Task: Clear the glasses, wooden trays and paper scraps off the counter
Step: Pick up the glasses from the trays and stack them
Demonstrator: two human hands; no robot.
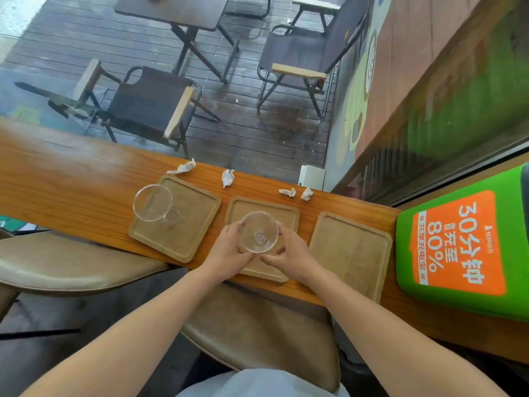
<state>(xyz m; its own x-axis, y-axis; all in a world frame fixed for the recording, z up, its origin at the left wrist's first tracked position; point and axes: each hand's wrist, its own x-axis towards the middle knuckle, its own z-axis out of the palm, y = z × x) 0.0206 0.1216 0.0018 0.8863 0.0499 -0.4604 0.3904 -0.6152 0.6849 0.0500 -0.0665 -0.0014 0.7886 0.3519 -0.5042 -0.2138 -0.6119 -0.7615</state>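
Three square wooden trays lie in a row on the wooden counter (71, 179): a left tray (186, 224), a middle tray (263, 206) and a right tray (352, 250). A clear glass (259, 232) is over the middle tray, and my left hand (229, 253) and my right hand (292, 257) cup it from both sides. A second clear glass (153, 202) stands on the left tray. Several crumpled paper scraps lie along the counter's far edge: one (183, 167), another (228, 177), and a pair (297, 193).
A green and orange box (458, 242) sits on the counter at the right end. Padded stools (71, 267) stand under the near edge. Beyond the window pane are folding chairs (148, 104) and a table on a wet deck.
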